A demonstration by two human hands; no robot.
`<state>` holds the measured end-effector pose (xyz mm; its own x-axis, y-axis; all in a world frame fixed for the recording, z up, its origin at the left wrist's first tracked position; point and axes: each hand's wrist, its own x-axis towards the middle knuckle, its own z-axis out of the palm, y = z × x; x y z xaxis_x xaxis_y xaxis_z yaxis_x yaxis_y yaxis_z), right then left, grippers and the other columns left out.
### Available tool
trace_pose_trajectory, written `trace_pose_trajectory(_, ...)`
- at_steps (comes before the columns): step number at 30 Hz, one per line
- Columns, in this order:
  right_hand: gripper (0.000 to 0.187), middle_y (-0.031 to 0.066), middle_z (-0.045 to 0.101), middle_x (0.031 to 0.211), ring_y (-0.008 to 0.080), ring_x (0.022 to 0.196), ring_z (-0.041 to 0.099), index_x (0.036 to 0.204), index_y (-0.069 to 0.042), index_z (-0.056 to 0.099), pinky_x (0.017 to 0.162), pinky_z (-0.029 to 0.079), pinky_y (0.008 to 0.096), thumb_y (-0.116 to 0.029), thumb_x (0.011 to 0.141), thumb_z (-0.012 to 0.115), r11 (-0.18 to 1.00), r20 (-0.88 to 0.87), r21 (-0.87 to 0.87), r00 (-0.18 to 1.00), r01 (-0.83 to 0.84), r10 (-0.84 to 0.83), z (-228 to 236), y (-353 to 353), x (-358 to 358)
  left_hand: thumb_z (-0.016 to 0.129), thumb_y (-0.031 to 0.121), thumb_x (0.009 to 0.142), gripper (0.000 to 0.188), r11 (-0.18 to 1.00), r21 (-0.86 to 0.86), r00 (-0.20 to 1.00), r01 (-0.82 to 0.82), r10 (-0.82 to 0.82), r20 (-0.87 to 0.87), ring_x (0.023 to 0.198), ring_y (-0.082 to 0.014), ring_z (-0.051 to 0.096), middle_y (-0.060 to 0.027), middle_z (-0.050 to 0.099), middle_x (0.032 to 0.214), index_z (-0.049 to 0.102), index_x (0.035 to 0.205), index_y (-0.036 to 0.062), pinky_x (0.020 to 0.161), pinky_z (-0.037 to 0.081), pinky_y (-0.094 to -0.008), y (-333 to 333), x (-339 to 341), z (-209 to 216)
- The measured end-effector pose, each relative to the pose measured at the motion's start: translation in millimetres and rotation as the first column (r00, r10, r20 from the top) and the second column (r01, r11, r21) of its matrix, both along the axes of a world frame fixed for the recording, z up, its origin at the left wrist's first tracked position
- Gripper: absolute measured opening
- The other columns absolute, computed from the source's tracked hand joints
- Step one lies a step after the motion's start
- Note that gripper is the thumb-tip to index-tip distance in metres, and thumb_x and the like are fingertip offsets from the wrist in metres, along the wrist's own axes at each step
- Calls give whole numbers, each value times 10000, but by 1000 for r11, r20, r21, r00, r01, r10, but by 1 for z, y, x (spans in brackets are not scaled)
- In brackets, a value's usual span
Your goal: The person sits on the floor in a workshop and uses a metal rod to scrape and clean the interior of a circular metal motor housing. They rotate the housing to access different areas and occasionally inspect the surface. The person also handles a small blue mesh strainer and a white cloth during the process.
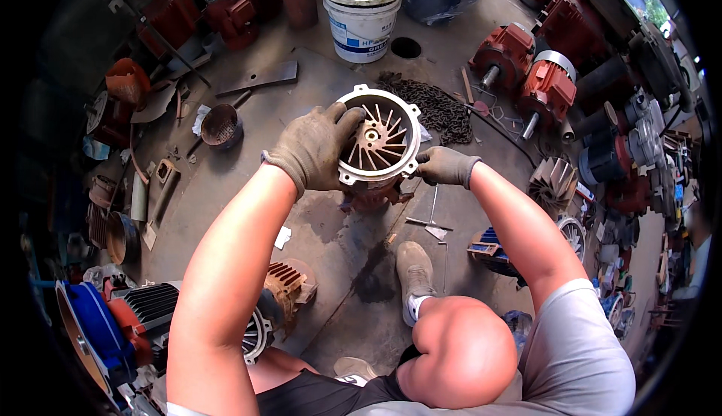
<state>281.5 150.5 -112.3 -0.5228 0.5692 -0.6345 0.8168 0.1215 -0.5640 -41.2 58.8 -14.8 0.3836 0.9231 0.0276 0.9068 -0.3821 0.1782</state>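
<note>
In front of me stands an electric motor housing, its round open end facing up. The pale metal rim carries bolt lugs, and inside sits a rotor with thin radial fins round a brass-coloured centre. My left hand, in a dirty grey work glove, grips the rim's left side, its fingertips reaching over the edge toward the fins. Gloved as well, my right hand has its fingers closed at a lug on the lower right of the rim. The housing's reddish lower body is partly hidden beneath the rim.
Beyond the housing lie a heap of dark chain and a white bucket. Orange-red motors stand at the far right. A T-handled tool is near my shoe. On the left are a small pan and a blue-ended motor.
</note>
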Motion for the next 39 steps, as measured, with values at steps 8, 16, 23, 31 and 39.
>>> trace_pose_trajectory(8,302,85,806,917,160,783,699,1128,19,848,774,587,354,-270,1037,843,796,-265,-114,754,595,-601,-41,-54,5,1019,555,695,1165,998,-35,999,-44,43,-17,1247,-466,720,-228,643,1493,507,1617,62,1089,614,-561,-6,6,6)
trace_pose_trajectory(16,249,90,811,912,179,737,717,1165,31,833,706,575,356,-194,1065,796,550,-348,-232,460,802,-817,-48,-92,-11,1023,562,692,1196,995,-68,994,-66,60,-87,1249,-475,724,-248,626,1511,470,1627,62,1099,613,-548,-9,12,7)
trace_pose_trajectory(23,252,72,789,870,156,704,712,1154,-6,815,656,554,356,-204,1093,671,471,-336,-291,372,833,-865,-55,-110,-11,1011,539,707,1154,996,-70,995,-53,47,-86,1255,-489,720,-253,630,1515,488,1614,53,1104,609,-556,-7,17,11)
trace_pose_trajectory(31,559,298,800,1349,496,1328,729,1346,-56,833,1174,555,530,-508,1136,580,846,-220,165,855,507,-470,-35,-98,3,1015,518,706,1094,1000,-7,1000,5,-5,-9,1239,-493,718,-242,684,1420,552,1576,45,1134,584,-563,-8,3,-2)
trace_pose_trajectory(39,355,130,879,1071,305,1024,822,1066,-141,920,990,615,426,-402,1055,679,982,93,185,996,-29,12,28,-26,-2,996,483,721,1044,1000,3,999,24,-25,43,1262,-469,698,-228,687,1435,576,1570,44,1128,586,-553,-8,3,4)
